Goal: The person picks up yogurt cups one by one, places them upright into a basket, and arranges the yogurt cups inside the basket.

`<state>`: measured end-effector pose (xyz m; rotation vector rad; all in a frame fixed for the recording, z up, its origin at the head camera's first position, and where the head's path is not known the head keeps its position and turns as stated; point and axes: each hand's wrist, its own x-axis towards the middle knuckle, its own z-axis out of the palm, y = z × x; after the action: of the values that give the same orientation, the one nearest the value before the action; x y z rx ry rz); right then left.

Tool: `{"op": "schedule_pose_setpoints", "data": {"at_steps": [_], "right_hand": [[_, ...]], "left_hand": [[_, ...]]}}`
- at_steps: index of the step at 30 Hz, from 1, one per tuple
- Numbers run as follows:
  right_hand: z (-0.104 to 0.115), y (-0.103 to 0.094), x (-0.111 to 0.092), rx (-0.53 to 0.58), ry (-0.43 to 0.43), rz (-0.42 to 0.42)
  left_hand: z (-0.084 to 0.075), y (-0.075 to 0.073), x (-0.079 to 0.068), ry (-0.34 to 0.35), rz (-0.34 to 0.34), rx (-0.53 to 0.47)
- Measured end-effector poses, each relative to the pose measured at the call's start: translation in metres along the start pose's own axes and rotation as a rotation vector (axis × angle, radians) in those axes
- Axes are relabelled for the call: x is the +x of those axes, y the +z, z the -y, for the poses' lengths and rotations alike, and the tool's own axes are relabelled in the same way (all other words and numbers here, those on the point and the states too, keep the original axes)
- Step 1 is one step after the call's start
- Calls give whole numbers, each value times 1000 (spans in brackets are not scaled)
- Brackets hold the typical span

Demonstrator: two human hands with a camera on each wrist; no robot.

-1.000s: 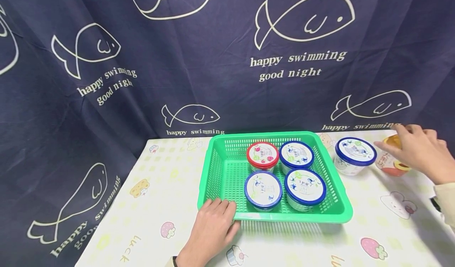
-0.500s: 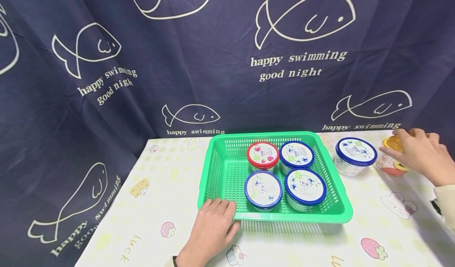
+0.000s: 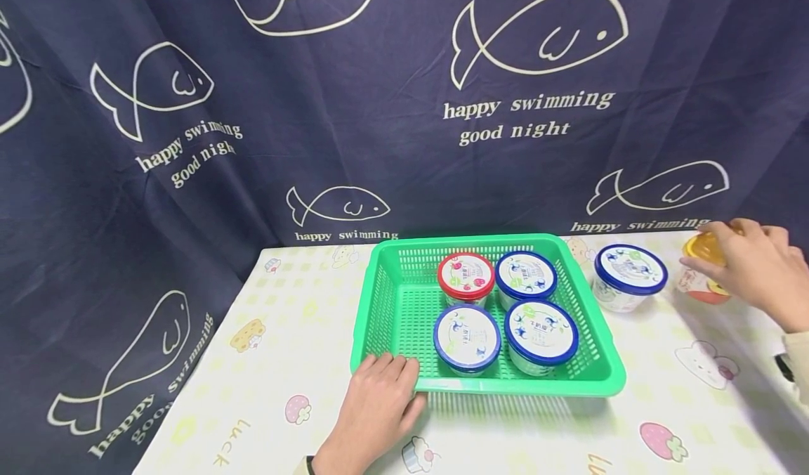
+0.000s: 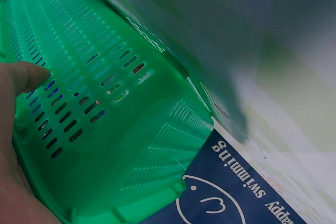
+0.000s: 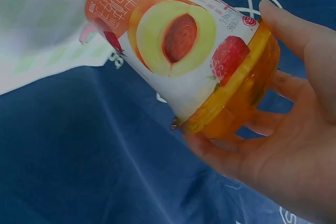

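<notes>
My left hand (image 3: pixel 381 391) grips the front rim of a green plastic basket (image 3: pixel 493 385), its thumb against the slotted outer wall in the left wrist view. Inside the basket stand three round tubs with blue lids and a tub with a red lid (image 3: pixel 466 276). At the far right, my right hand (image 3: pixel 758 271) holds a fruit cup (image 3: pixel 700 285) with a domed orange lid. In the right wrist view, thumb and fingers close round that lid, and the cup's peach-printed label (image 5: pixel 176 38) shows.
Another blue-lidded tub (image 3: pixel 630 276) stands on the table between the basket and the fruit cup. A patterned cloth (image 3: pixel 284 362) covers the table, and a dark blue curtain (image 3: pixel 404 109) hangs behind it.
My right hand and the fruit cup have shifted a little to the right and slightly upward in the head view. The left hand stays on the basket rim, and the tubs have not moved.
</notes>
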<state>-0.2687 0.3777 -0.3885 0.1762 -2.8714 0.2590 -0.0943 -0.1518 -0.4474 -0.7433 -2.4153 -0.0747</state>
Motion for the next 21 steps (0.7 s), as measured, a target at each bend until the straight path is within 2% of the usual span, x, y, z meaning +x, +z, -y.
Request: {"op": "schedule_pose_setpoints", "data": {"at_steps": [7, 16, 21], "right_hand": [[11, -14, -1, 55, -42, -110], [29, -30, -2, 80, -55, -173], [40, -40, -1, 105, -107, -279]], "left_hand": [[1, -1, -1, -1, 0, -1], [0, 0, 0, 4, -6, -1], [0, 0, 0, 2, -9, -2]]}}
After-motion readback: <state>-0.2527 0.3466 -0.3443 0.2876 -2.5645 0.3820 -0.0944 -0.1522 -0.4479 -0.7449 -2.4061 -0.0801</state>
